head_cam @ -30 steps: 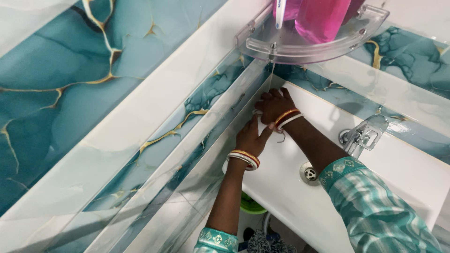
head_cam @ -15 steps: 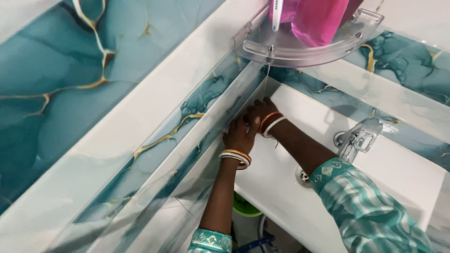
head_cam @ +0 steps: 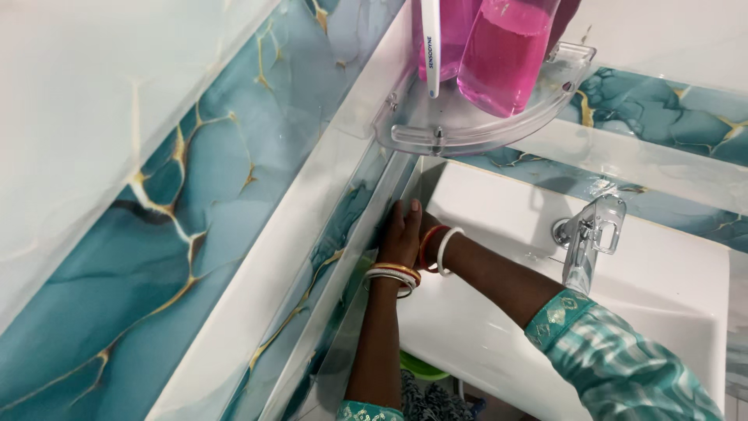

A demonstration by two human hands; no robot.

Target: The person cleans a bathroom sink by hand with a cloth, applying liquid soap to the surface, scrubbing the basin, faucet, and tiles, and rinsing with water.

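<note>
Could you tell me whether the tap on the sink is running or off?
Off: no water leaves the tap, and the sink looks dry.

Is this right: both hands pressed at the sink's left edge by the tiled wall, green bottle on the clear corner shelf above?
Not quite: the bottle on the clear corner shelf is pink, not green, as the head view shows. The hands are at the sink's left edge by the tiled wall.

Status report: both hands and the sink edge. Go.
Left hand flat against the sink side by the tiled wall. Right hand mostly hidden behind it. Grip unclear. Corner shelf overhead, tap clear.
</note>
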